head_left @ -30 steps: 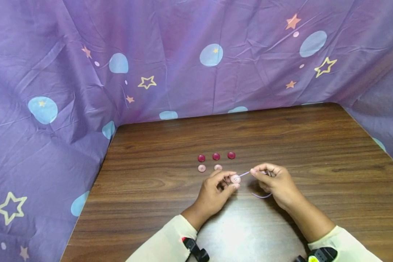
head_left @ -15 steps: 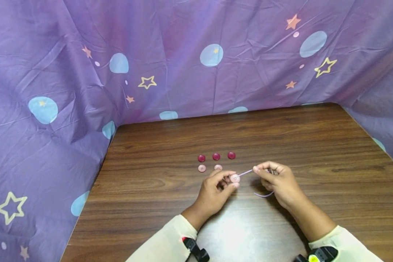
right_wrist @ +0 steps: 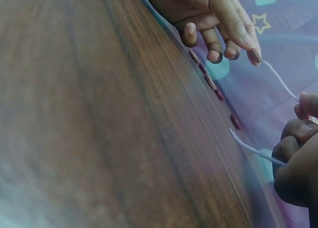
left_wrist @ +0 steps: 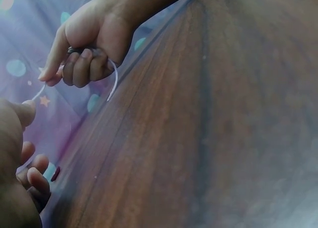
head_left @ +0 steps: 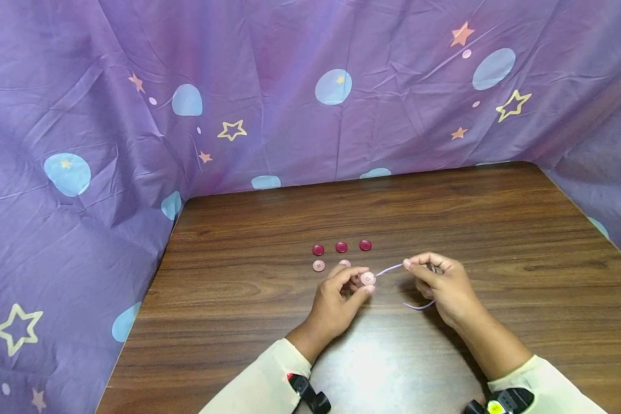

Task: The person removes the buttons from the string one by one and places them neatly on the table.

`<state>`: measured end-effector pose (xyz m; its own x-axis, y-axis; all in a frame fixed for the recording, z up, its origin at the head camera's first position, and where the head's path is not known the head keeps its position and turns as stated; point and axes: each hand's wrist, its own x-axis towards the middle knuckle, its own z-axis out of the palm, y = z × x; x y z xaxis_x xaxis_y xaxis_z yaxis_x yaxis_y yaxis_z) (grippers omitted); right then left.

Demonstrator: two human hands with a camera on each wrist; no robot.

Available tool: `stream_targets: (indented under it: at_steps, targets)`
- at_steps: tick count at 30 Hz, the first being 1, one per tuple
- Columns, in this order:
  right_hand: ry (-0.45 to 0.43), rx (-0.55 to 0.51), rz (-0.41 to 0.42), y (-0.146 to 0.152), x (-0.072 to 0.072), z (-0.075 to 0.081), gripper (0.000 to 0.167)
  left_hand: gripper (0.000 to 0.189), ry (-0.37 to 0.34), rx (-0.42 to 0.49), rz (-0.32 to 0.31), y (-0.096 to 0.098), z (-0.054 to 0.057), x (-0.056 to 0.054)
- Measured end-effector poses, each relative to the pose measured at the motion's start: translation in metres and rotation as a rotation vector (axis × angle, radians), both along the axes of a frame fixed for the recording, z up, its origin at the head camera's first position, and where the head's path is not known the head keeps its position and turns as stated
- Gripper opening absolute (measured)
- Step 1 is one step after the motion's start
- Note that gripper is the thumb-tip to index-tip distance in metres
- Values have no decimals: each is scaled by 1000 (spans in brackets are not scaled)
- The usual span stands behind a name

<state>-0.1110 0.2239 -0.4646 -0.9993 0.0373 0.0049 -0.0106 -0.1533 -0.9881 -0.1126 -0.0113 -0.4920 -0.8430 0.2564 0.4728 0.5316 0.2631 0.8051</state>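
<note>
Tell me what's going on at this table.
A person's left hand pinches a round, pale pink button while the right hand pinches a thin lilac cord running to it; whether the cord is threaded through is unclear. On the brown wood-grain table, three round, dark red buttons lie in a row, with two more pale pink buttons nearer the left hand.

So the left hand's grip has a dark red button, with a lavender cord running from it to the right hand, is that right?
Not quite: the button in the grip of the left hand is pale pink, not dark red, as the head view shows. The lavender cord does run from it to the right hand.
</note>
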Motion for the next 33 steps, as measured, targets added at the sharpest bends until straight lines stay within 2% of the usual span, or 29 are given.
stream_targets:
  at_steps: [6, 16, 25, 33]
  targets:
    - [-16, 3, 2, 1, 0, 1, 22, 33, -24, -10, 15, 0, 1, -3]
    - [-43, 19, 15, 1, 0, 2, 22, 31, 3, -113, 117, 0, 3, -13]
    - [-68, 37, 17, 2, -1, 2, 22, 33, -5, -155, 188, 4, 3, -23]
    - [-87, 23, 25, 2, -1, 1, 21, 34, -42, -202, 251, 9, 7, -25]
